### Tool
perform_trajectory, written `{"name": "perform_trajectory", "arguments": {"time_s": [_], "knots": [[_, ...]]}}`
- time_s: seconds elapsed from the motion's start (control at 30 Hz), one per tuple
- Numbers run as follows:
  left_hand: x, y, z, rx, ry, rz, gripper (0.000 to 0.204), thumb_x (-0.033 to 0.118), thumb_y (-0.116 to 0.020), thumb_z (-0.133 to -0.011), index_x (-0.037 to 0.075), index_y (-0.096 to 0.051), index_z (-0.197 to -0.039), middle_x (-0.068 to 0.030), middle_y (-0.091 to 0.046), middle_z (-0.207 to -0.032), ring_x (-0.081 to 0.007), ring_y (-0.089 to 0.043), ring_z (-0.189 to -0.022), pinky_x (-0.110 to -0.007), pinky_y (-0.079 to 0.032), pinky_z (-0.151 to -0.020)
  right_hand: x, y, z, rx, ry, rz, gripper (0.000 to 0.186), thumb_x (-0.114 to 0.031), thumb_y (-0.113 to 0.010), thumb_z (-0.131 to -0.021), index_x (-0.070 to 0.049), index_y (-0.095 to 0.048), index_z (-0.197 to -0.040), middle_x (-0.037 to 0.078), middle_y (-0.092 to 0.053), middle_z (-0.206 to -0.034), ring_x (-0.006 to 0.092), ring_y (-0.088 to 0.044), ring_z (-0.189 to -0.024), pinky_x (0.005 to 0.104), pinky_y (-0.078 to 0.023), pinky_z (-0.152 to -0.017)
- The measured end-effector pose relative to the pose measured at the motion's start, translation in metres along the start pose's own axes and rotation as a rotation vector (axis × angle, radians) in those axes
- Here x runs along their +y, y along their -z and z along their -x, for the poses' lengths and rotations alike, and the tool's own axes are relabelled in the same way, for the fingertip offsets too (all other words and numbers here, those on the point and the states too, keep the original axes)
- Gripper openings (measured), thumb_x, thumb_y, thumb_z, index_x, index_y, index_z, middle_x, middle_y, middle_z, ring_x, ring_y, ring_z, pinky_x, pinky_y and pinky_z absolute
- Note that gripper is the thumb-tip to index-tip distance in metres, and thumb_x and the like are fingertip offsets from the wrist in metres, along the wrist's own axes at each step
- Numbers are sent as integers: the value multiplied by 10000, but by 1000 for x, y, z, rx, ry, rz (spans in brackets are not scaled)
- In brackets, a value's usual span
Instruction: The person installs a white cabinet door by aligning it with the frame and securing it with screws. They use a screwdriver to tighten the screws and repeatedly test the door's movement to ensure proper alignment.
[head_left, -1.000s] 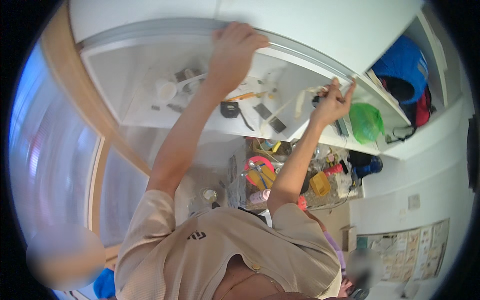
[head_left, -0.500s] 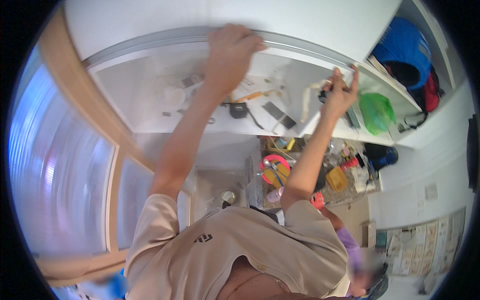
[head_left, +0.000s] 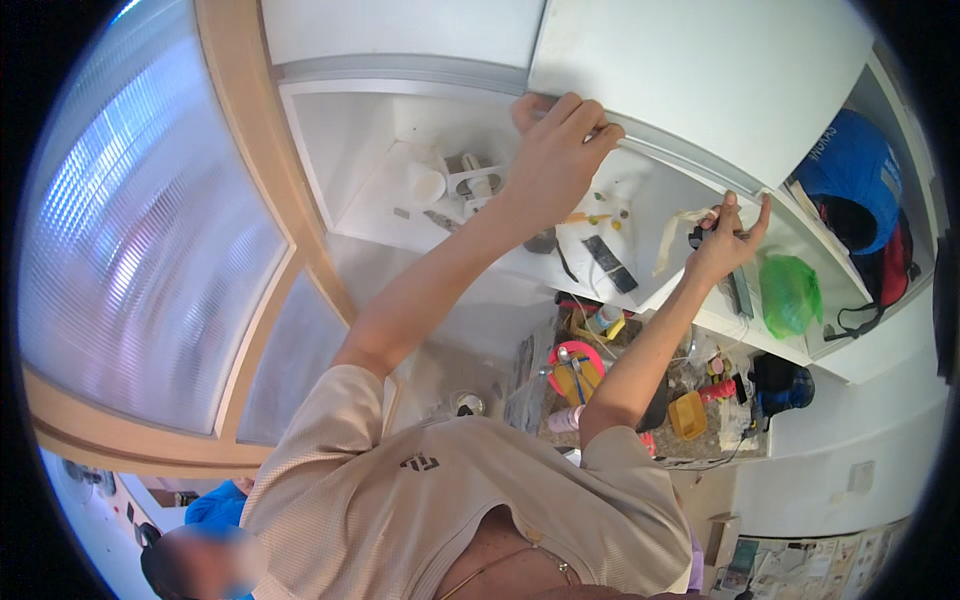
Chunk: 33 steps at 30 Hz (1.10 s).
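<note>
My left hand (head_left: pixel 562 160) is closed over the lower metal-trimmed edge of a white cabinet door panel (head_left: pixel 690 90), near its left end. At the right corner of that panel, my right hand (head_left: pixel 725 245) has its fingertips pinched on the edge. Behind both hands is an open white cabinet (head_left: pixel 350 160). Inside lie a white cup (head_left: pixel 427 184), a dark flat strip (head_left: pixel 610 263), a black strapped item (head_left: pixel 545 242) partly hidden by my left arm, and small loose bits. A cream strap (head_left: pixel 668 240) hangs beside my right hand.
A green plastic bag (head_left: pixel 790 295) sits in the right compartment, below a blue bag (head_left: pixel 850 180). Beneath the cabinet, a cluttered counter holds a pink round container (head_left: pixel 562 352) and a yellow basket (head_left: pixel 687 415). A wood-framed ribbed glass panel (head_left: pixel 150 230) stands left; another person (head_left: pixel 205 555) is at lower left.
The view has turned, so the cabinet sits further right and lower. My left hand has shifted right along the edge. A seam between two door panels now shows.
</note>
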<state>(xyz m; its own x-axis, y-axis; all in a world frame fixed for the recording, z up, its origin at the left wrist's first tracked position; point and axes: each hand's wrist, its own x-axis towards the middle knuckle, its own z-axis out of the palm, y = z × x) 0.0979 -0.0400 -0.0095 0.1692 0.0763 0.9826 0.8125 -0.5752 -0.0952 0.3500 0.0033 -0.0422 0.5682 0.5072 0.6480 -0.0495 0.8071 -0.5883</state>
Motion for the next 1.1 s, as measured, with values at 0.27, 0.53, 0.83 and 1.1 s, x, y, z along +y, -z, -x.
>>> {"name": "perform_trajectory", "arguments": {"time_s": [0.27, 0.53, 0.83, 1.1], "knots": [[35, 21, 0, -7, 29, -67, 159, 88, -719, -823, 131, -760, -970, 46, -575, -913, -159, -581, -937, -481, -294, -914, 7, -17, 24, 284, -42, -40, 416, -240, -750, -981, -8, -560, -1269, 35, -606, -675, 85, -479, -561, 245, -401, -529], [32, 34, -2, -128, 40, -122, 194, 113, -760, -837, 126, -789, -1028, 24, -632, -996, -183, -608, -1022, -430, -365, -938, -41, -84, 43, 30, -538, -404, 416, -355, -801, -932, -111, -533, -728, 21, -547, -620, 124, -540, -528, 289, -472, -479], [-33, 97, -50, -394, 871, 909, 515, 391, -594, -1062, 57, -550, -1452, -70, -659, -1305, -206, -619, -1165, -379, -467, -1052, -26, -70, 37, -53, -479, -497, 423, -339, -833, -902, -128, -515, -719, 27, -545, -600, 133, -507, -475, 291, -472, -449], [-34, 71, -27, -263, 981, 1487, 431, 257, -384, -1134, -58, -509, -1401, -192, -617, -1367, -341, -616, -1266, -555, -521, -1106, -29, -80, 42, -23, -484, -529, 435, -347, -814, -921, -127, -503, -712, 38, -564, -614, 142, -523, -478, 302, -478, -459]]}}
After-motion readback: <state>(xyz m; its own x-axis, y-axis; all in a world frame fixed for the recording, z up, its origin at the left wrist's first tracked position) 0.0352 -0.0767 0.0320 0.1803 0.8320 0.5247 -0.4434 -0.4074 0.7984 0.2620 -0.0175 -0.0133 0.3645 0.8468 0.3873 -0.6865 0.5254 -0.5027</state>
